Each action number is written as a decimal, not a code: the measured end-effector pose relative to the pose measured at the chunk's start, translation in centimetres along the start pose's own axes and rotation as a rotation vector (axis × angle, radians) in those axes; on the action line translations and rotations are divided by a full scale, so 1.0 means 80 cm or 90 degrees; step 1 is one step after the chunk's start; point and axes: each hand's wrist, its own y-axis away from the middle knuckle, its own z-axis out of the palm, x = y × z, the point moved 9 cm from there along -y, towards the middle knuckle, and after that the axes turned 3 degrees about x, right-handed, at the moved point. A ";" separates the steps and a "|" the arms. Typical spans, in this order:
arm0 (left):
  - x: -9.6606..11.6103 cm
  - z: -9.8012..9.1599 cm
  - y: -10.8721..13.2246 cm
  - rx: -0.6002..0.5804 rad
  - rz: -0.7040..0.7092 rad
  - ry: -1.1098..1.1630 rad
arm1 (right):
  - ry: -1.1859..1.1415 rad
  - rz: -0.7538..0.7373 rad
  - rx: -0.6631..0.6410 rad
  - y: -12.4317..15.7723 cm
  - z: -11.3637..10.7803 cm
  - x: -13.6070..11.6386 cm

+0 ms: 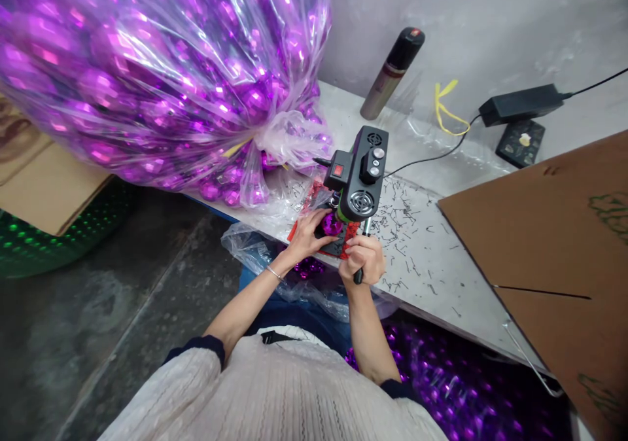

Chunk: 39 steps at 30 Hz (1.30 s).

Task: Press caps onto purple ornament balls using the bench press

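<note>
- Purple ball point(332, 224): located between the thumb and fingers of the left hand point(306, 237), which are part-spread and curved around it.
- Black machine point(364, 176): stands just beyond the fingertips, over the ball (red switch on its housing).
- Lever point(358, 276): enclosed by the curled fingers of the right hand point(364, 259).
- Table point(441, 264): dark slivers point(400, 222) lie scattered to the right of the fingers.
- Tied bag point(161, 81): beyond the left fingers, filled with purple balls.

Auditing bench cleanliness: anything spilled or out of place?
Yes: thin dark bits lie scattered over the pale tabletop, right of the black machine. They point every which way, uncontained; too small to identify.
</note>
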 end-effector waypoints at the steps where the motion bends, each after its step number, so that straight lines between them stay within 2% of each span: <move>1: 0.000 0.000 0.000 0.002 0.001 -0.001 | 0.004 0.005 0.005 0.001 0.000 0.001; 13: 0.002 0.001 0.002 0.006 0.030 0.011 | 0.044 0.019 0.011 0.009 0.000 0.001; 21: -0.001 0.002 -0.001 0.005 0.012 0.016 | 0.057 0.028 -0.004 0.015 0.002 0.007; 26: 0.001 -0.002 -0.005 0.014 0.031 0.024 | 0.035 -0.037 -0.043 0.017 0.012 0.000; 29: 0.001 -0.003 -0.012 0.013 0.042 0.016 | 0.027 -0.048 -0.049 0.009 0.013 -0.006; 32: 0.003 -0.004 -0.013 0.013 0.054 0.003 | 0.042 0.016 -0.039 -0.015 0.006 -0.008; 35: 0.013 -0.014 0.009 0.051 0.076 -0.023 | 0.045 0.083 -0.065 -0.043 0.004 -0.011; 37: 0.023 -0.022 0.040 0.066 0.111 -0.049 | 0.031 0.096 -0.081 -0.054 0.003 -0.015; 39: 0.032 -0.021 0.077 0.039 0.163 -0.075 | 0.019 0.086 -0.083 -0.057 0.002 -0.019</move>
